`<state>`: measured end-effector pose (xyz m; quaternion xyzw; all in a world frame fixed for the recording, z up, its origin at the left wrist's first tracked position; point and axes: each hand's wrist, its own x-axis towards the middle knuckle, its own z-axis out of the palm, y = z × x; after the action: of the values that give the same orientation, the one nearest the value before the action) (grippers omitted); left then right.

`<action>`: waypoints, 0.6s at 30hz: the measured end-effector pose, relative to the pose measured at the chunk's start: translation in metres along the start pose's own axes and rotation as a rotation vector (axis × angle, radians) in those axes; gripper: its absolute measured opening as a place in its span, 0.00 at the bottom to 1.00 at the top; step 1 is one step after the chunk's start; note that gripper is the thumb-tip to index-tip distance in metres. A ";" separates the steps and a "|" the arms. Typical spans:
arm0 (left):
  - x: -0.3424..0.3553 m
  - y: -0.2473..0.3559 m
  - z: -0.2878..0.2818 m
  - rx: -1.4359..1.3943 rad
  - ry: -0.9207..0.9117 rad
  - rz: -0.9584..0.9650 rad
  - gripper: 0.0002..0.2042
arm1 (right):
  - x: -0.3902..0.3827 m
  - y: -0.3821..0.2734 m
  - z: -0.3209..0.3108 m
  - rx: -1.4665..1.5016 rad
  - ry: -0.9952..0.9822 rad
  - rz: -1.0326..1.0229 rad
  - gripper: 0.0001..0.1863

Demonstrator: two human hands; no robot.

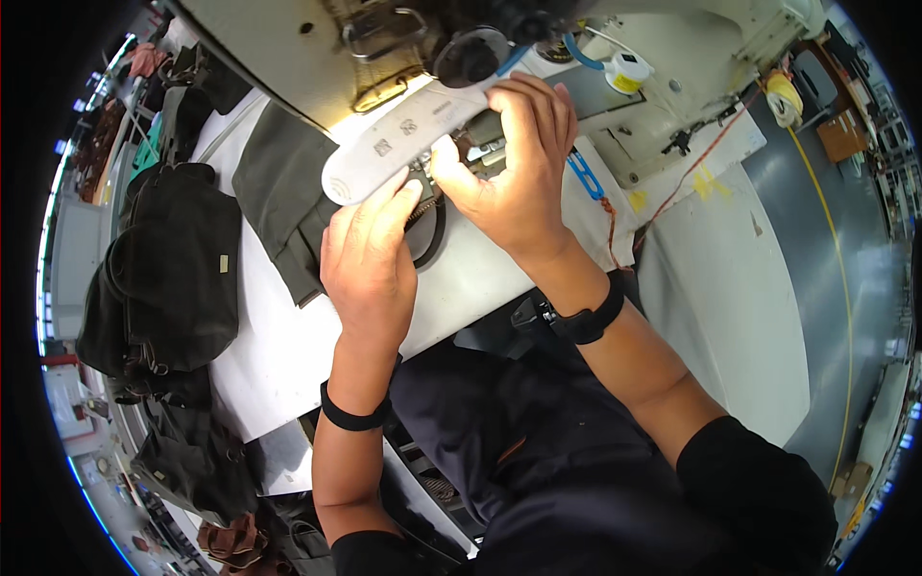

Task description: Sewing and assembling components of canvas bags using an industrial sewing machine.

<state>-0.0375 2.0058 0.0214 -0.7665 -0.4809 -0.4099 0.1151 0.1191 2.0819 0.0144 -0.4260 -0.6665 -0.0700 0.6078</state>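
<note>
My left hand (370,254) has its fingers drawn together at the lower edge of a white, round-ended bar (389,139) with dark printed marks. What its fingertips hold is hidden there. My right hand (519,178) curls at the bar's other end, thumb bent toward the metal parts below it, and its grip is also hard to make out. Between the hands, metal sewing machine parts and a black curved strap or cord (437,235) partly show. A dark green-grey fabric piece (279,182) lies on the white table (461,298), left of my left hand.
The beige sewing machine body (288,48) stands above my hands, its lamp lit. Dark bags (173,278) crowd the left side. To the right are a blue slotted tool (583,176), an orange cord (613,230) and a small white-and-yellow container (629,72).
</note>
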 end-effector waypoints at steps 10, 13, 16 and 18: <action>0.002 0.013 0.002 0.031 0.037 -0.039 0.20 | -0.020 -0.029 -0.047 0.988 -0.589 0.981 0.13; 0.002 0.007 0.000 -0.049 0.030 -0.080 0.20 | -0.019 -0.032 -0.037 1.194 -0.520 1.104 0.10; 0.000 0.010 -0.002 -0.063 0.027 -0.135 0.20 | -0.023 -0.040 -0.034 1.349 -0.424 1.258 0.10; -0.001 0.011 -0.001 -0.072 0.018 -0.150 0.21 | -0.019 -0.043 -0.036 1.327 -0.406 1.276 0.09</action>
<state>-0.0289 1.9993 0.0237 -0.7281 -0.5210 -0.4413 0.0608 0.1161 2.0234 0.0250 -0.2815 -0.3045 0.7454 0.5220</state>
